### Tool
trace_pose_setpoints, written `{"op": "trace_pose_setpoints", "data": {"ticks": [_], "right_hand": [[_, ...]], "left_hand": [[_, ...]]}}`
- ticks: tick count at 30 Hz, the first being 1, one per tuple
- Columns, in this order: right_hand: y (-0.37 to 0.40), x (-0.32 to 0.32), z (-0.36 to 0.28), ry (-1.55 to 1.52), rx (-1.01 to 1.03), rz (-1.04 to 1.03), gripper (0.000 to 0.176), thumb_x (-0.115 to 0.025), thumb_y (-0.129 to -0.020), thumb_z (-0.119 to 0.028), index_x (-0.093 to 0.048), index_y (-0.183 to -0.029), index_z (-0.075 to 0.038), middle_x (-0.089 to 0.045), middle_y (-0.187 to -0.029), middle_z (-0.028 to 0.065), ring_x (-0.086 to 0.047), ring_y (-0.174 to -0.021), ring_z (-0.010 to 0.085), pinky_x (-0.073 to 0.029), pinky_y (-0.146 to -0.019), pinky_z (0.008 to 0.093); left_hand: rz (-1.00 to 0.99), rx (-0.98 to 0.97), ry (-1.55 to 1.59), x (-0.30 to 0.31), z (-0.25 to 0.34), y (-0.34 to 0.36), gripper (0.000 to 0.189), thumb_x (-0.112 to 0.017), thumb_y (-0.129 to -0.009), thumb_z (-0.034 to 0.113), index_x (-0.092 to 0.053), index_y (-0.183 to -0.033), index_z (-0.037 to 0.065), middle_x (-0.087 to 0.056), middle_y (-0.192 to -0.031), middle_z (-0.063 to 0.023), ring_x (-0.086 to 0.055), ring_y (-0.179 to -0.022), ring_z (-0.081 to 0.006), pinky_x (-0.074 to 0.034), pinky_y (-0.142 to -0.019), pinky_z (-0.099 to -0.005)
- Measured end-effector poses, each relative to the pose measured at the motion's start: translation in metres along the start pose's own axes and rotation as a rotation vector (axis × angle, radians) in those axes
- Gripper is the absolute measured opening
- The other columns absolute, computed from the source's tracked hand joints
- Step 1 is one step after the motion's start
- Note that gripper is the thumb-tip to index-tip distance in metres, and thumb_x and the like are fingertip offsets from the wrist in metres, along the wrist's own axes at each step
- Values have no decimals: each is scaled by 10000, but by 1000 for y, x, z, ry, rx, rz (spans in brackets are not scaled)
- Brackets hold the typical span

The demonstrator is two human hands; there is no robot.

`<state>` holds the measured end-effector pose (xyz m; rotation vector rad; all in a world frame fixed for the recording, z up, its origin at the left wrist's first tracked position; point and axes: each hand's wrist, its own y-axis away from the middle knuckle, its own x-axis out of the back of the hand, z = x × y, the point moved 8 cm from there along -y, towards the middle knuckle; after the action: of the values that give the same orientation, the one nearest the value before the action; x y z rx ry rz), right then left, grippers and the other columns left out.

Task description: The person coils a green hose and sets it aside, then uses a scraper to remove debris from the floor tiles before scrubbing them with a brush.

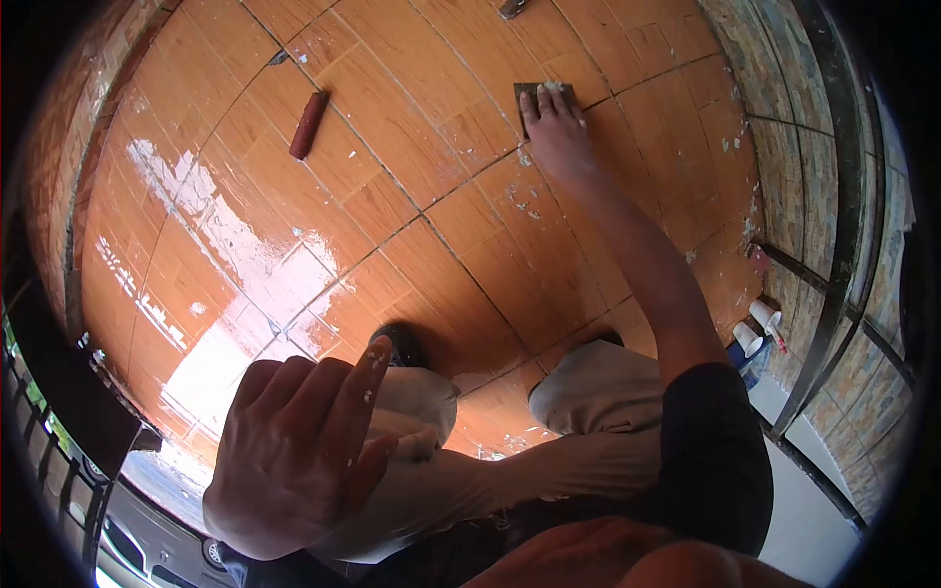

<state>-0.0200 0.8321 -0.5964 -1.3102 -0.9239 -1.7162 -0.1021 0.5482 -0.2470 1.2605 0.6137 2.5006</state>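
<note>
My right hand (559,142) reaches out over the wood-look tiled floor (470,245), fingers lying flat on a dark square scouring pad (522,95) pressed to the tiles. Pale residue shows at the pad's far edge and on the fingertips. The pad sits beside a dark joint between tiles. Close to the camera, my left hand (294,451) is raised over my left leg, index finger extended and the other fingers loosely bent. White specks dot that index finger. Nothing shows in this hand, though its palm is hidden.
A dark red cylinder (309,125) lies on the floor ahead. Two white cups (757,327) stand by a blue container at right, near a dark metal frame (833,284) and stone-look wall tiles. Wet glare and pale flecks mark the floor. A vehicle (157,534) shows at lower left.
</note>
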Motion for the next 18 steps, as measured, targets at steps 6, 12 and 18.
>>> {"op": "trace_pose_setpoints", "data": {"ticks": [6,12,18], "right_hand": [[-76,15,42,-141,-148,-93,377,-532,-925,-123,-521,-1297,-62,-579,-1286,195,-606,-1125,375,-533,-871,536],[76,28,-133,-107,317,122,409,-528,-923,-174,-576,-1324,-109,-569,-1359,139,-520,-1263,340,-435,-1032,537],[-43,43,-126,-371,271,222,520,-653,-844,-152,-559,-1355,-121,-487,-1472,112,-420,-1369,310,-316,-1148,498]], "left_hand": [[-24,9,33,-11,1,0,632,-669,-828,245,-499,-1350,-68,-550,-855,-93,-536,-765,-236,-397,-729,-397],[12,40,5,0,2,3,665,-706,-798,258,-508,-1343,-67,-560,-865,-88,-538,-762,-224,-410,-717,-380],[-25,49,41,-8,7,4,640,-687,-799,268,-524,-1324,-60,-600,-906,-137,-570,-788,-282,-436,-755,-422]]}}
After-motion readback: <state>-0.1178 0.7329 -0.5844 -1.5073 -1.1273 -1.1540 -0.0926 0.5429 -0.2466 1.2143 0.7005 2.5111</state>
